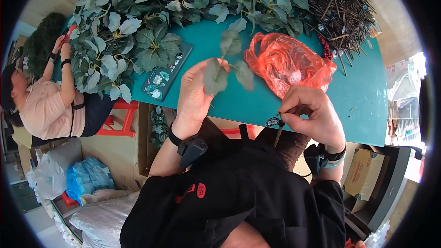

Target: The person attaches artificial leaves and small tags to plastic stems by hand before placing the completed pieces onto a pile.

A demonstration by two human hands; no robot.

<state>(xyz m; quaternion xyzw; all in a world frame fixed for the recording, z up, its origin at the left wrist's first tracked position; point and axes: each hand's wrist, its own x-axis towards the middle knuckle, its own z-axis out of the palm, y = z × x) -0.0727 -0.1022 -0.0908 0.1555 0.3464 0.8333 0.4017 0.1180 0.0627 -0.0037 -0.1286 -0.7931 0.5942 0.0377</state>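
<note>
My left hand [192, 97] pinches a small sprig of green artificial leaves [215, 78] between thumb and fingers, raised above the table's near edge. Its three leaves spread out, slightly blurred. In my right hand [314, 115] the thumb and forefinger close on the top of a thin brown stem [278, 136]. A dark tag [274, 122] with a barcode hangs by that stem, whose lower end points down toward my lap. The two hands are apart. Just beyond my right hand lies a crumpled red plastic bag [294, 64] with something whitish inside.
Piled leaf sprays [151, 14] cover the far left of the green table [358, 105]. Many brown stems with tags [337, 9] lie far right, beside red berries [325, 46]. A flat dark flower-printed case [166, 76] is nearer. Another person [50, 103] works at left, near a red stool [121, 119].
</note>
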